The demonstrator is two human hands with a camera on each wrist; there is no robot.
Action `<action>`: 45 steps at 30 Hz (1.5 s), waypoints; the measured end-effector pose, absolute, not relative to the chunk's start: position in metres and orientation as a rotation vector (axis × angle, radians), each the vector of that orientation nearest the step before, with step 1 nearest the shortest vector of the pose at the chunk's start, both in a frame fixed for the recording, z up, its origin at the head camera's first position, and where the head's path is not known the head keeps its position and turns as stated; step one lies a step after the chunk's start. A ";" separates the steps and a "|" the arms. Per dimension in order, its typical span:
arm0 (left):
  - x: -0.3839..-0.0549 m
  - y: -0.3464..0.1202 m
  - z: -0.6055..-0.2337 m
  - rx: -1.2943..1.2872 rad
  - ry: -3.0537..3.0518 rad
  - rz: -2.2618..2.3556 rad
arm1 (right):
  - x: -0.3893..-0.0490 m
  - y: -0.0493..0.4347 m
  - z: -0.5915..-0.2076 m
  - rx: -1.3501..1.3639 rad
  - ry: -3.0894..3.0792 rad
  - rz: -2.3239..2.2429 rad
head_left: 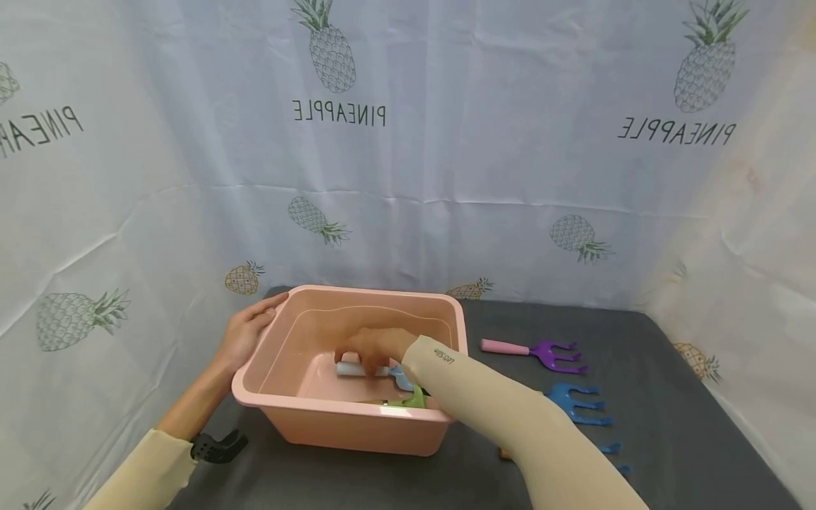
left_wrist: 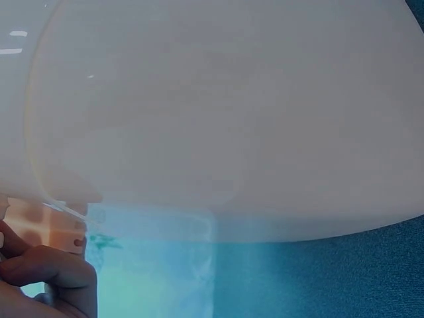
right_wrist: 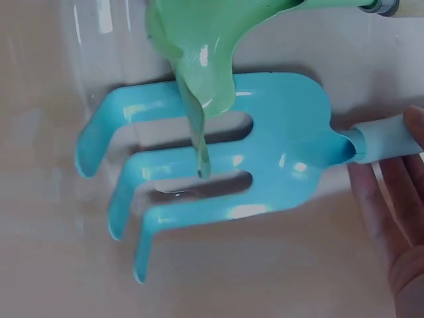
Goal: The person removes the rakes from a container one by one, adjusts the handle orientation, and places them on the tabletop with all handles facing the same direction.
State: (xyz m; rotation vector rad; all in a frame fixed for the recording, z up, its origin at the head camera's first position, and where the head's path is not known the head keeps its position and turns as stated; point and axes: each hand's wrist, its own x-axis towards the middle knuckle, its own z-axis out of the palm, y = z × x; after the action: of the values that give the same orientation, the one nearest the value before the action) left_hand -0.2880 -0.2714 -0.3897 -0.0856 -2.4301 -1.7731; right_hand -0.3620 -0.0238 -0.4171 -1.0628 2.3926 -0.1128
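A pink plastic basin stands on the dark table. My left hand grips its left rim; the basin's outer wall fills most of the left wrist view. Reaching inside, my right hand holds the pale handle of a light-blue hand rake, thumb on one side and fingers on the other. The rake's three bent tines point away from that hand. A green garden tool with a metal collar and wooden handle lies in the basin, its green head overlapping the tines.
Right of the basin, a purple hand rake with a pink handle lies on the table. Nearer are a blue hand rake and more blue tines, partly hidden by my right sleeve. Pineapple-print curtains enclose the table.
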 end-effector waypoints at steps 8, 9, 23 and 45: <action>-0.289 -0.272 -0.391 -0.097 -2.431 -1.761 | -0.366 -0.026 -0.417 -1.297 2.439 0.004; -0.289 -0.272 -0.391 -0.096 -2.431 -1.757 | -0.366 -0.026 -0.416 -1.311 2.446 0.005; -0.289 -0.272 -0.390 -0.102 -2.437 -1.804 | -0.362 -0.027 -0.401 -1.436 2.535 -0.070; -0.289 -0.273 -0.394 -0.109 -2.447 -1.743 | -0.369 -0.029 -0.378 -1.480 2.351 -0.321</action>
State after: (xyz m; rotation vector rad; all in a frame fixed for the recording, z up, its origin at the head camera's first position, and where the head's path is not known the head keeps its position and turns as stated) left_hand -0.2887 -0.2728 -0.3939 -0.1092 -2.4468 -1.7432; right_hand -0.3688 -0.0289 -0.3775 -1.4797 2.3508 -0.3213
